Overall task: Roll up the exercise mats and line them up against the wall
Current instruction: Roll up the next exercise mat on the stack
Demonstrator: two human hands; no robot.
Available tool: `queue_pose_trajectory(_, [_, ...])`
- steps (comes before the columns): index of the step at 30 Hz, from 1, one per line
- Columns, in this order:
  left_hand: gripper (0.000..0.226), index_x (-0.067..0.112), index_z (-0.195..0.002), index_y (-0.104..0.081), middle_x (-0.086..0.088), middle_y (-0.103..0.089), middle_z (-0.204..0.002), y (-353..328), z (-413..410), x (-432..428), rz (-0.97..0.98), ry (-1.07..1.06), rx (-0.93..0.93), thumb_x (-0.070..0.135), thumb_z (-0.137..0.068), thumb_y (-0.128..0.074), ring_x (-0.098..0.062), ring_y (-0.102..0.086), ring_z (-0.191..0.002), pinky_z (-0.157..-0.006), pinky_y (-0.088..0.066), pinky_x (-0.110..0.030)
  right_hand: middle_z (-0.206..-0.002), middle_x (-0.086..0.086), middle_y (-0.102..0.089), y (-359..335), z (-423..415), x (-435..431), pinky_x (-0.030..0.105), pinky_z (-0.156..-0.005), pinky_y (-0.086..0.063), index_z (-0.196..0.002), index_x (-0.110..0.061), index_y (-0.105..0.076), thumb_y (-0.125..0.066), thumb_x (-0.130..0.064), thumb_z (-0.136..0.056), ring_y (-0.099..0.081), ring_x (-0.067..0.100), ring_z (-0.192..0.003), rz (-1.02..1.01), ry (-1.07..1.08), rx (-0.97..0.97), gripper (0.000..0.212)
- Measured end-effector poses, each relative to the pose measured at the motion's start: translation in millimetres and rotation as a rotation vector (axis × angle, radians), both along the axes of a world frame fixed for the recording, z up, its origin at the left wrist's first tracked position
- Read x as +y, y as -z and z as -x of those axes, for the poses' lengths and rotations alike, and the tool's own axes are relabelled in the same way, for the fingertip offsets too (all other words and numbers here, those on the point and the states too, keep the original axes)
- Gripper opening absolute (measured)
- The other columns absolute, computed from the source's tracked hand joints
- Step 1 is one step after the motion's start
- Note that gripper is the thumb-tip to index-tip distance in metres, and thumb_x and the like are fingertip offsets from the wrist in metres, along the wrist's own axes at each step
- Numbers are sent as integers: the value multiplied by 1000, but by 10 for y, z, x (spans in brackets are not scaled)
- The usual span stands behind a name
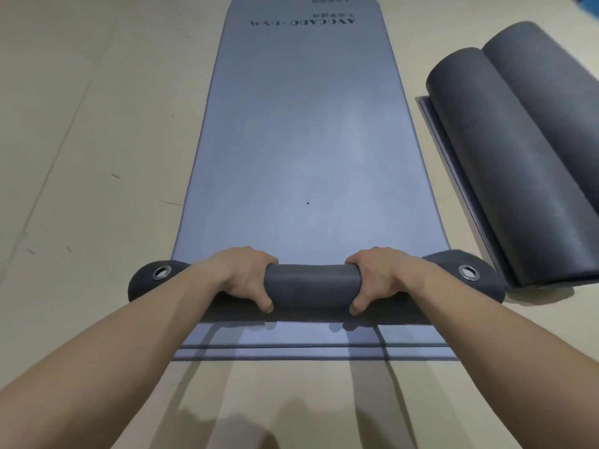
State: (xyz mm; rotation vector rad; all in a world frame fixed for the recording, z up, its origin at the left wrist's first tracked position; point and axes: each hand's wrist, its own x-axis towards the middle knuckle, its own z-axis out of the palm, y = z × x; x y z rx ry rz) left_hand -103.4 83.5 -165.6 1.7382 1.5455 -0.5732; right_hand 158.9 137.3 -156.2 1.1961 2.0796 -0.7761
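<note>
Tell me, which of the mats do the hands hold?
The long middle mat, mostly flat with printed letters: left hand and right hand grip its rolled near end. The two dark rolls at right lie untouched.

Pale beige smooth floor [97,140] crossed by a faint seam

A thin straight seam line [55,163] slants across the floor. Short dark scuff marks [115,175] lie just right of the seam line, with more lower down near it. Far right of the seam line, a blurred blue patch [590,9] sits at the top corner, too unclear to identify.
</note>
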Motion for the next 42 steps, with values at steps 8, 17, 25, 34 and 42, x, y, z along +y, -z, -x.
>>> queue_pose_trajectory(8, [47,36,-100,-70,13,-76,-101,162,48,342,235,-87,-132,40,-61,-96,-17,-73,-96,-95,-59,-42,-108,-3,-64,213,175,-248,40,-81,-54,-127,-31,-47,-80,-73,-62,-62,24,-93,-311,-130,30,84])
queue_pose_trajectory(17, [121,16,-153,-28,-14,-53,-138,572,-125,-404,-847,122,279,67,-57,-83,-39,-52,-124,-106,-39,-57,-104,-13,-68,4,381,407,40,-90,-56,-112,-35,-60,-90,-62,-55,-65,18,-96,-5,-79,41,70])
queue_pose_trajectory(25, [104,30,-147,-33,2,-59,-128,256,-53,133,-594,140,238,69,-60,-74,-27,-61,-109,-96,-45,-44,-143,6,-47,280,-104,-21,56,-112,-33,-157,-31,-13,-78,-81,-55,-49,34,-128,-681,-167,7,130])
queue_pose_trajectory(34, [148,25,-162,9,-8,-19,-168,222,38,324,-512,130,364,88,-55,-72,-37,-26,-152,-121,-21,-62,-126,-6,-58,191,103,835,40,-94,-47,-151,-44,-29,-93,-67,-47,-59,25,-114,-234,-89,91,124])
queue_pose_trajectory(42, [96,32,-135,-40,7,-62,-106,118,-3,283,-430,177,243,74,-55,-73,-23,-65,-87,-78,-56,-41,-126,-12,-61,135,74,706,42,-106,-46,-144,-41,-44,-99,-49,-52,-57,23,-122,27,22,96,107])
